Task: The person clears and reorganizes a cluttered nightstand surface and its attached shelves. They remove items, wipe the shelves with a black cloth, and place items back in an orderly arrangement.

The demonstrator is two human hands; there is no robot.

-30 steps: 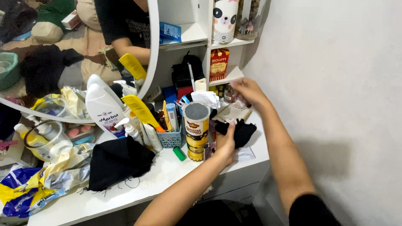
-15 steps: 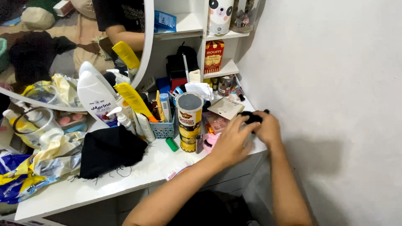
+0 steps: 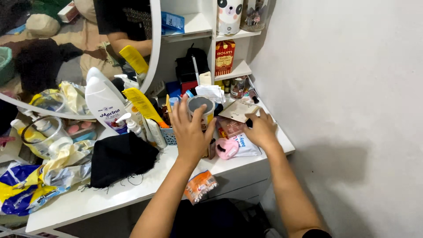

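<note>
The yellow cylindrical can (image 3: 200,115) stands upright near the middle of the white dressing table (image 3: 105,199), just right of a small blue basket (image 3: 168,135). The left hand (image 3: 190,130) wraps it from the front, fingers spread and curled round its wall, palm pressed to it, the forearm stretched up from the lower edge of the view. The can's grey lid shows above the fingertips.

The right hand (image 3: 261,128) lies flat and palm-down farther right, fingers extended over clutter; a small dark thing shows at its fingertips, but whether it grips that I cannot tell. Just beyond it lies a beige card (image 3: 240,109), tilted. Between the two hands sit a round pink thing (image 3: 227,148) and a white soft pouch (image 3: 245,145).

One yellow plastic comb (image 3: 142,105) leans out of the basket, beside one white lotion bottle (image 3: 103,103) with a smooth rounded shoulder. A crumpled black cloth (image 3: 120,158) with frayed threads lies on the tabletop left of the can. A curved mirror (image 3: 79,48) stands behind.
</note>
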